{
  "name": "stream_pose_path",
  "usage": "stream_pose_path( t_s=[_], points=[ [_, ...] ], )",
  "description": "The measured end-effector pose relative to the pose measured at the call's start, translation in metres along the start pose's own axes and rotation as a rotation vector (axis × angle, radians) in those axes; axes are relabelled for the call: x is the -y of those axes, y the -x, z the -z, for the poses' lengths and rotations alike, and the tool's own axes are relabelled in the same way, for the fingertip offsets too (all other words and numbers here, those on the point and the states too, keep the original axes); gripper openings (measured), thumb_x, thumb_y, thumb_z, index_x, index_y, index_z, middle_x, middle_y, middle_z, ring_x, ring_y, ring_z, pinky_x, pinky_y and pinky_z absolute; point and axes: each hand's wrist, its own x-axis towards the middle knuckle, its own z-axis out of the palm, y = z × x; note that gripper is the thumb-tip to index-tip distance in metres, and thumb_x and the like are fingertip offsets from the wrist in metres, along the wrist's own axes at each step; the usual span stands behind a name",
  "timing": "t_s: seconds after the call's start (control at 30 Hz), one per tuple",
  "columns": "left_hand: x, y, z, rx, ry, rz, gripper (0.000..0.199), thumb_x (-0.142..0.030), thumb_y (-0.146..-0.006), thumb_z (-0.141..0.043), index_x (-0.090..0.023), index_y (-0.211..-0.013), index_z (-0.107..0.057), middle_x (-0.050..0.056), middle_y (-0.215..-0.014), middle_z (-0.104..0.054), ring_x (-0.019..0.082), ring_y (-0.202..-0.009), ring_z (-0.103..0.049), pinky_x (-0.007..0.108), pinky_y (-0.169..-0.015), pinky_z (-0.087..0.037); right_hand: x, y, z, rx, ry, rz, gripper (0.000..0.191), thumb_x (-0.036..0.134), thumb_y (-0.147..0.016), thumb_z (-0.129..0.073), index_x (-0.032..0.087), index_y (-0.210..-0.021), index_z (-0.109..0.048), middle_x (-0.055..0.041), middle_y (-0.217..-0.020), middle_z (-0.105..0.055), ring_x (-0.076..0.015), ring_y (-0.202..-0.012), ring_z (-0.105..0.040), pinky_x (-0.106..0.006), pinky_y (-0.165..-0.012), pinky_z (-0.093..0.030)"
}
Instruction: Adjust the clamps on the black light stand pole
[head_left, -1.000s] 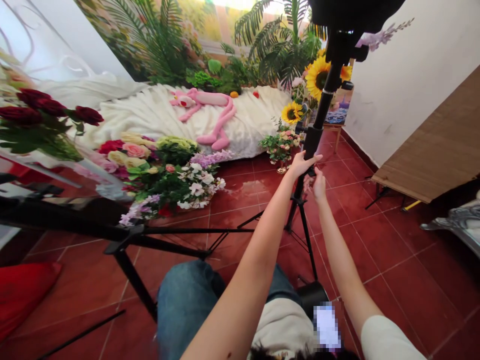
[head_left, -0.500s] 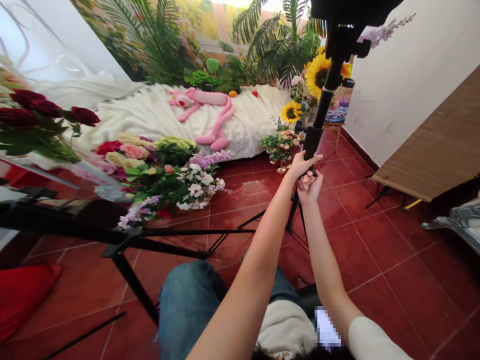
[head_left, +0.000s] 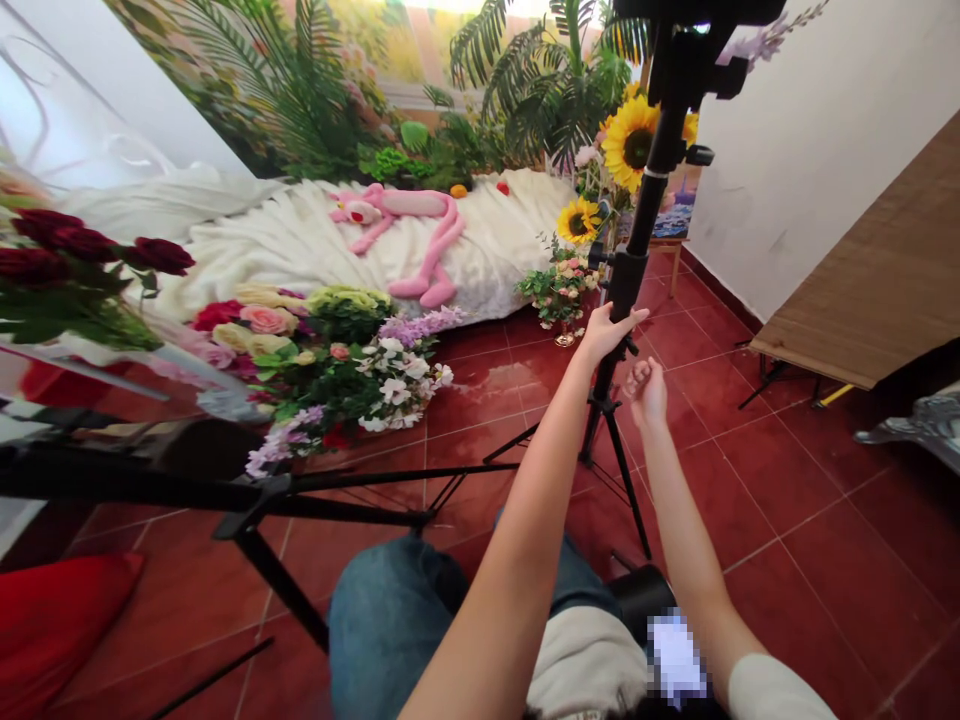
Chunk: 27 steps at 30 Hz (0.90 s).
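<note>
A black light stand (head_left: pixel 628 280) rises in front of me on splayed legs, with clamping knobs along its pole and a dark head cut off at the top edge. My left hand (head_left: pixel 604 332) is wrapped around the lower pole, just below a thick collar, its thumb stretched across to the right. My right hand (head_left: pixel 646 390) is a little right of the stand, apart from it. Its fingers are loosely curled and I see nothing in them. A small knob (head_left: pixel 630 346) sticks out from the pole between my hands.
Another black stand (head_left: pixel 255 500) lies across the left, its bars reaching toward my knees. Artificial flowers (head_left: pixel 337 360) fill the left middle. Behind, a pink plush toy (head_left: pixel 420 205) rests on white fabric (head_left: pixel 495 240). A brown board (head_left: pixel 862 290) leans at right; a red cushion (head_left: pixel 67 620) lies lower left.
My right hand has come away from the knob on the pole and moved right and down. My left hand keeps its hold on the stand. The view has shifted slightly.
</note>
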Motion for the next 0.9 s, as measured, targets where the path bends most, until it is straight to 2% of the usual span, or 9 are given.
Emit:
stream_pose_path(
  t_s=[0.07,0.17,0.3,0.43,0.53,0.73,0.9],
  points=[
    [0.001,0.000,0.000,0.013,0.000,0.010,0.036,-0.041,-0.065,-0.085,-0.017,-0.067,-0.058,-0.004,-0.062,-0.055,0.007,-0.056,-0.047,0.024,-0.058,-0.040,0.009,0.003,0.018,-0.080,0.163,0.098,0.047,0.058,-0.091,-0.039,0.023,-0.060,-0.041,0.0025,-0.049,-0.048,-0.0100,-0.039,-0.036,-0.024,-0.041,-0.027],
    [0.002,-0.001,0.000,0.005,-0.002,0.015,0.035,-0.042,-0.065,-0.085,-0.017,-0.069,-0.060,-0.004,-0.061,-0.055,0.007,-0.055,-0.048,0.024,-0.057,-0.040,0.035,0.011,0.030,-0.075,0.560,0.331,0.051,0.067,-0.090,-0.039,0.023,-0.067,-0.052,-0.0012,-0.059,-0.059,-0.0138,-0.050,-0.051,-0.026,-0.050,-0.038],
    [0.003,-0.002,0.000,0.004,0.003,-0.012,0.034,-0.041,-0.065,-0.085,-0.017,-0.070,-0.061,-0.003,-0.063,-0.056,0.008,-0.058,-0.050,0.024,-0.062,-0.042,0.065,0.016,0.016,0.054,1.134,0.559,0.044,0.066,-0.091,-0.049,0.024,-0.092,-0.065,-0.0035,-0.081,-0.071,-0.0189,-0.072,-0.064,-0.028,-0.065,-0.044],
    [0.004,-0.002,0.001,0.018,0.040,-0.010,0.036,-0.042,-0.064,-0.085,-0.017,-0.069,-0.060,-0.004,-0.063,-0.055,0.008,-0.060,-0.049,0.024,-0.063,-0.040,0.067,0.006,0.000,0.169,1.459,0.580,0.046,0.060,-0.098,-0.040,0.022,-0.098,-0.067,-0.0083,-0.082,-0.072,-0.0238,-0.076,-0.066,-0.028,-0.062,-0.040],
    [0.005,-0.003,0.002,0.046,0.025,-0.012,0.038,-0.045,-0.063,-0.085,-0.017,-0.068,-0.059,-0.003,-0.064,-0.054,0.008,-0.060,-0.048,0.024,-0.062,-0.039,0.054,-0.006,0.001,0.167,1.538,0.604,0.049,0.055,-0.102,-0.034,0.020,-0.103,-0.067,-0.0100,-0.078,-0.072,-0.0232,-0.070,-0.066,-0.027,-0.061,-0.036],
    [0.008,-0.005,0.005,0.055,0.013,-0.022,0.042,-0.049,-0.060,-0.085,-0.017,-0.069,-0.060,-0.003,-0.065,-0.055,0.008,-0.061,-0.048,0.024,-0.062,-0.040,0.027,-0.027,0.011,0.104,1.492,0.680,0.051,0.052,-0.101,-0.034,0.017,-0.083,-0.067,-0.0111,-0.070,-0.069,-0.0203,-0.065,-0.065,-0.027,-0.059,-0.032],
    [0.007,-0.005,0.003,0.052,0.014,-0.041,0.041,-0.049,-0.062,-0.085,-0.017,-0.069,-0.059,-0.002,-0.066,-0.055,0.008,-0.062,-0.049,0.024,-0.064,-0.043,0.010,-0.042,0.011,0.043,1.411,0.779,0.053,0.052,-0.100,-0.035,0.018,-0.073,-0.065,-0.0102,-0.065,-0.067,-0.0176,-0.059,-0.061,-0.027,-0.057,-0.031]
  ],
)
